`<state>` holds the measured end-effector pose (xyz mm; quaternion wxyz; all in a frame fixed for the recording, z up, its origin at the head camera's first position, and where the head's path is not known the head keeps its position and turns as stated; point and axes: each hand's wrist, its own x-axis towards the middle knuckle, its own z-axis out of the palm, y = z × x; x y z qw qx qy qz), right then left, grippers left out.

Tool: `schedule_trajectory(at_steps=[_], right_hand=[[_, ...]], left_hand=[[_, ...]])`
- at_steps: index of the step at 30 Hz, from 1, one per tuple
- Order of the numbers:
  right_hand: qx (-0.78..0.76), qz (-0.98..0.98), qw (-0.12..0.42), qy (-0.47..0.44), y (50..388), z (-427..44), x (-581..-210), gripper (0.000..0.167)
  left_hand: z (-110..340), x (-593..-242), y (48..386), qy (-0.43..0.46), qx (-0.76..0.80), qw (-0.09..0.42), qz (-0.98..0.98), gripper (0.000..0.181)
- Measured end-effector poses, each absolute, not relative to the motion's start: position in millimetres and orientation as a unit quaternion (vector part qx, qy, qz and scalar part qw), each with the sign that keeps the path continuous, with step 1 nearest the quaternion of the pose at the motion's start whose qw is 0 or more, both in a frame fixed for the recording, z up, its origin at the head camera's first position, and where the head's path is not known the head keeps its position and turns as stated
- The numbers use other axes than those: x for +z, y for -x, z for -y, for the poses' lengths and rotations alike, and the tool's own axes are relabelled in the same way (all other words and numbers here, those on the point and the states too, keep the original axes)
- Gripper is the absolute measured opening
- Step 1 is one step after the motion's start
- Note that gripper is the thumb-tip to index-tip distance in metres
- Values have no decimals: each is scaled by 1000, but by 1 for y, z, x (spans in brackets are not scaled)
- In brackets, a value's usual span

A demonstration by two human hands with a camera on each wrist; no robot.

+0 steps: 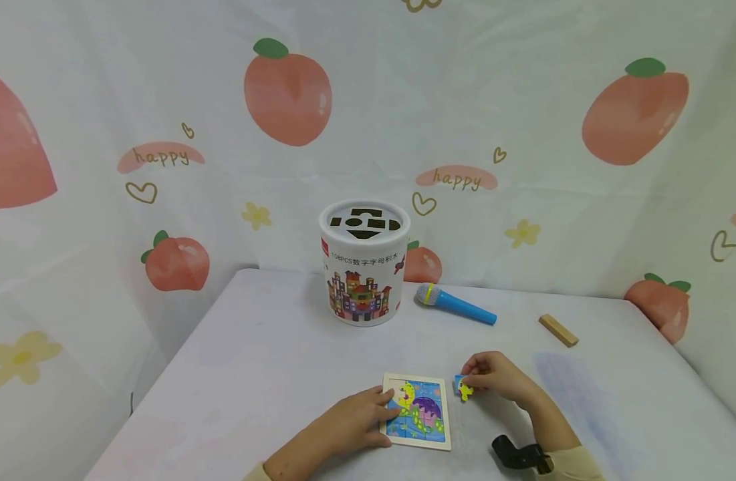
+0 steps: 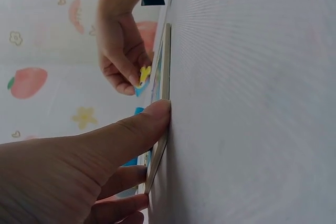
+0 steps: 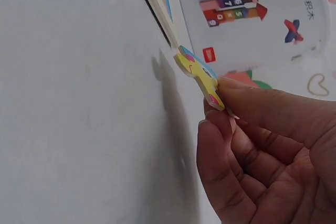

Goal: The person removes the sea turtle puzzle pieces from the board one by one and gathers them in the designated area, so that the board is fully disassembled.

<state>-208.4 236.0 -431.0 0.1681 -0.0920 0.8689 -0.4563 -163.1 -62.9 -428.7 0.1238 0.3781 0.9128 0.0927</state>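
Observation:
A small jigsaw puzzle with a pale frame and an octopus-like picture lies flat on the table. My left hand rests at its left side, fairly straight fingers reaching onto it. In the left wrist view the thumb touches the frame's corner. Just right of the frame, my right hand pinches a yellow and blue puzzle piece between thumb and fingers. The right wrist view shows this puzzle piece tilted above the table, apart from its surface. Part of the puzzle's left edge is hidden by my left hand.
Behind the puzzle stands a white block bucket with shape holes in its lid. A blue toy microphone lies beside it, and a wooden block lies farther right. A patterned curtain hangs behind the table.

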Motion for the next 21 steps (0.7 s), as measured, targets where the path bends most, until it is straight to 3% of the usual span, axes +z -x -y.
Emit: schedule_trajectory(at_steps=[21], right_hand=[[-466, -869, 152, 66, 208, -240, -443, 21]], left_hand=[[63, -433, 165, -381, 92, 119, -912, 55]])
